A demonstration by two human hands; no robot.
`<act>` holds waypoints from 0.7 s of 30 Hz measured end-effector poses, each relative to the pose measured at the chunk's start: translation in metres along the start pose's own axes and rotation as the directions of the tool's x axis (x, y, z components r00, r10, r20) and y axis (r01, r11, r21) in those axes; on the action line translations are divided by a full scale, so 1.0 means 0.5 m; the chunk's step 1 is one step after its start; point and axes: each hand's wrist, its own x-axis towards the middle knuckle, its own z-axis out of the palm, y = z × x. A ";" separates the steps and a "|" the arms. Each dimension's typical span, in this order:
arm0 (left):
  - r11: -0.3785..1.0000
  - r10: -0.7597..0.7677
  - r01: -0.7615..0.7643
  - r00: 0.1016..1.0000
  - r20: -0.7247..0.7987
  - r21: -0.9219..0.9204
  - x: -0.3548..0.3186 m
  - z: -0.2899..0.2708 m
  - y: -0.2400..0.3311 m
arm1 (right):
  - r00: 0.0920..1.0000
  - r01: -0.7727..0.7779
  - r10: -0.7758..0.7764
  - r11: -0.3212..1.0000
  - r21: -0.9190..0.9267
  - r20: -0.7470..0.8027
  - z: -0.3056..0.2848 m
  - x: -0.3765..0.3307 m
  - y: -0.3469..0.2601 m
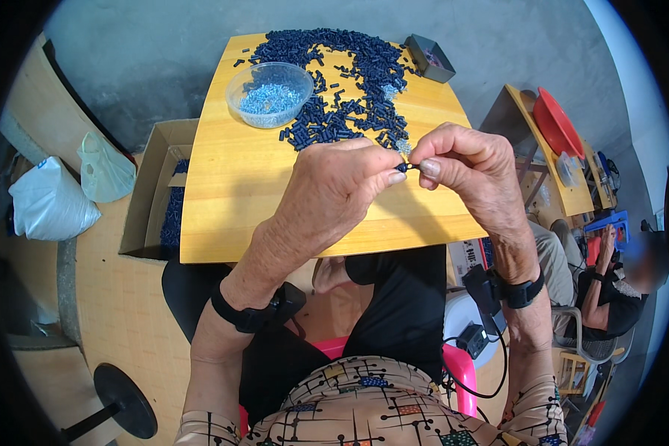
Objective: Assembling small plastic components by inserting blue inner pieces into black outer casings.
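Over the near half of the yellow table [223, 230], my two hands meet fingertip to fingertip. My left hand [333, 182] is closed, pinching a small dark piece [402, 168] between thumb and forefinger. Opposite it, my right hand [464, 165] is closed in a pinch at the other end of that piece; what sits between its fingertips is too small to make out. Just beyond the hands spreads a big heap of short dark-blue cylindrical pieces [297, 46]. A little cluster of clear bits [403, 146] lies beside the fingertips.
A clear round tub [254, 120] of small bluish transparent parts stands at left on the table. At the far right corner is a dark open box [440, 72]. Left of the table, a cardboard carton [145, 189] holds dark pieces. Another person [609, 297] sits at right.
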 end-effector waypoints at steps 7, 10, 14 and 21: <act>0.996 -0.023 0.024 1.000 0.013 -0.088 -0.001 -0.001 0.001 | 0.997 0.000 0.002 0.999 -0.033 0.073 -0.011 0.003 -0.005; 0.996 0.002 -0.001 1.000 0.020 -0.084 -0.002 -0.003 0.002 | 0.995 -0.042 0.039 0.999 0.023 0.092 -0.014 0.004 -0.004; 0.996 0.045 -0.045 0.999 -0.003 -0.073 -0.007 -0.004 0.007 | 0.990 -0.092 0.086 0.994 0.058 0.108 -0.014 0.003 -0.005; 0.992 0.118 -0.119 0.993 -0.022 -0.041 -0.011 0.002 0.003 | 0.982 -0.144 0.131 0.986 0.090 0.132 -0.018 0.002 0.001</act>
